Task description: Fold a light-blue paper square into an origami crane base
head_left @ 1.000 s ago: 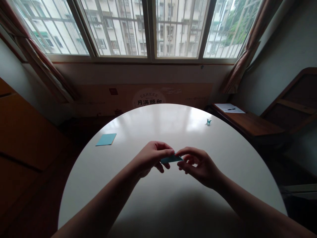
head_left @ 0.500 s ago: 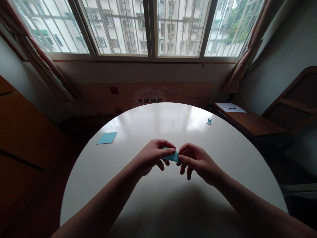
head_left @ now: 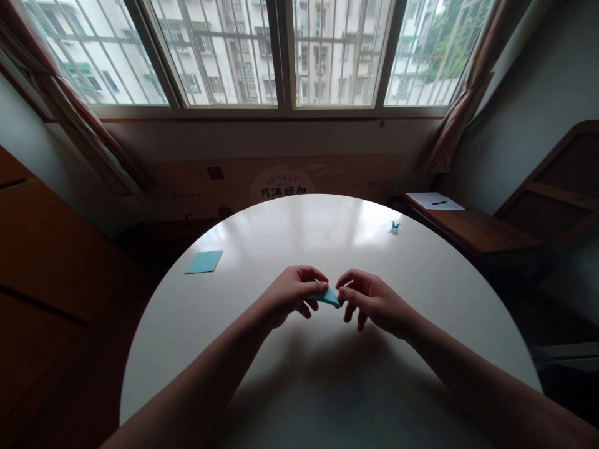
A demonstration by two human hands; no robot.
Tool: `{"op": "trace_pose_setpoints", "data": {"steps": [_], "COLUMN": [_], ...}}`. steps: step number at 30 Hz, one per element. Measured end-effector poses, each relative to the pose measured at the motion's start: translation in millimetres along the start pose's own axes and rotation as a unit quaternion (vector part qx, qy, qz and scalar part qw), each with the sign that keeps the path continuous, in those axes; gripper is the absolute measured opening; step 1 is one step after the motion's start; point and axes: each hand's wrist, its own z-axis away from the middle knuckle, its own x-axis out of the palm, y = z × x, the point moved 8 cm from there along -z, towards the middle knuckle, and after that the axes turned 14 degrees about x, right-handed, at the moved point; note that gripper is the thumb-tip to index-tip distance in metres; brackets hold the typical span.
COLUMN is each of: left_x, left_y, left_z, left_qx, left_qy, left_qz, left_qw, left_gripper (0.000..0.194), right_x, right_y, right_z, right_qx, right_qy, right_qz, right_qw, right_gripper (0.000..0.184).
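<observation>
A small folded piece of blue paper (head_left: 326, 295) is held just above the round white table (head_left: 327, 374), near its middle. My left hand (head_left: 290, 292) pinches the paper's left end between thumb and fingers. From the other side, my right hand (head_left: 369, 300) pinches the right tip with thumb and forefinger, its other fingers curled beneath. Most of the paper is hidden between the fingertips.
A flat blue paper sheet (head_left: 203, 262) lies at the table's left edge. A tiny folded blue paper figure (head_left: 395, 227) stands at the far right. A wooden side table with a white sheet and pen (head_left: 435, 201) stands to the right, under the window.
Both hands have drawn closer together and slightly away from me. The folded paper now shows as a shorter, pointed wedge instead of a longer strip.
</observation>
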Motion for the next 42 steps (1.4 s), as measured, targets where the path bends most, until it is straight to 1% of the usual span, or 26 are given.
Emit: {"op": "trace_pose_setpoints", "data": {"steps": [2,5,7,9,11,14,17,18,20,22,23,24,25,26,27,28,29,31,34,37,39,42], "left_x": [-0.4,2.9,6.5,10.1,13.2,14.7,8.9,4.2,-7.2,-13.3,-11.4,-6.0,3.8,18.5,31.8,42.5,49.7,57.7,59.6,56.7,54.2,52.1], "left_y": [-6.1,-10.4,-10.9,-11.5,-13.3,-16.4,-13.1,-7.7,11.5,35.1,43.7,49.2,52.3,55.5,56.2,54.9,53.0,43.8,27.1,13.4,7.7,6.0], "left_z": [-1.1,-0.6,1.1,3.2,4.7,5.1,5.8,6.5,10.3,20.3,28.0,37.1,47.5,59.9,73.0,85.5,96.0,111.0,120.6,120.6,118.7,117.0], "left_qx": [-0.009,-0.020,-0.025,-0.030,-0.036,-0.038,-0.037,-0.028,0.009,0.058,0.076,0.092,0.117,0.169,0.217,0.254,0.286,0.316,0.330,0.332,0.334,0.355], "left_qy": [-0.009,-0.042,-0.072,-0.103,-0.129,-0.147,-0.146,-0.136,-0.102,-0.075,-0.080,-0.099,-0.134,-0.185,-0.220,-0.239,-0.240,-0.230,-0.224,-0.239,-0.243,-0.229], "left_qz": [0.002,0.012,0.015,0.010,-0.002,-0.042,-0.127,-0.168,-0.262,-0.349,-0.379,-0.399,-0.418,-0.452,-0.467,-0.466,-0.461,-0.458,-0.473,-0.486,-0.491,-0.494], "left_qw": [1.000,0.999,0.997,0.994,0.991,0.988,0.980,0.976,0.960,0.932,0.919,0.907,0.891,0.856,0.829,0.813,0.805,0.798,0.785,0.772,0.767,0.760], "left_gripper": [0.039,0.049,0.050,0.050,0.051,0.052,0.049,0.047,0.038,0.021,0.014,0.011,0.016,0.025,0.034,0.041,0.043,0.043,0.038,0.037,0.038,0.038], "right_x": [-5.5,-4.7,-1.2,1.6,5.6,12.7,19.0,21.2,25.4,29.3,31.6,34.1,36.7,39.2,41.2,42.5,43.1,42.7,42.1,42.3,42.1,42.6], "right_y": [-2.4,-8.6,-12.9,-18.3,-22.9,-25.4,-25.8,-25.9,-26.9,-28.4,-29.0,-29.4,-29.3,-28.7,-27.5,-26.1,-24.5,-21.5,-16.8,-12.8,-11.8,-12.4], "right_z": [-0.1,3.0,6.9,11.6,15.9,20.4,24.1,25.4,27.8,29.4,29.9,30.4,30.8,31.3,31.7,32.1,32.5,33.2,34.2,33.7,32.4,30.9], "right_qx": [-0.020,-0.064,-0.091,-0.126,-0.157,-0.188,-0.200,-0.200,-0.200,-0.197,-0.195,-0.194,-0.193,-0.190,-0.188,-0.185,-0.183,-0.182,-0.187,-0.179,-0.169,-0.155], "right_qy": [0.020,0.002,-0.015,-0.017,-0.017,-0.021,-0.031,-0.037,-0.047,-0.056,-0.064,-0.075,-0.090,-0.106,-0.122,-0.134,-0.143,-0.148,-0.152,-0.164,-0.169,-0.174], "right_qz": [0.026,0.068,0.108,0.150,0.191,0.244,0.276,0.286,0.310,0.334,0.347,0.359,0.370,0.381,0.391,0.401,0.408,0.419,0.426,0.427,0.427,0.424], "right_qw": [0.999,0.996,0.990,0.981,0.969,0.951,0.940,0.937,0.928,0.920,0.915,0.910,0.904,0.899,0.893,0.887,0.883,0.877,0.872,0.871,0.872,0.875], "right_gripper": [0.034,0.038,0.033,0.025,0.020,0.016,0.011,0.010,0.007,0.006,0.007,0.009,0.010,0.010,0.010,0.009,0.009,0.008,0.009,0.012,0.014,0.015]}}
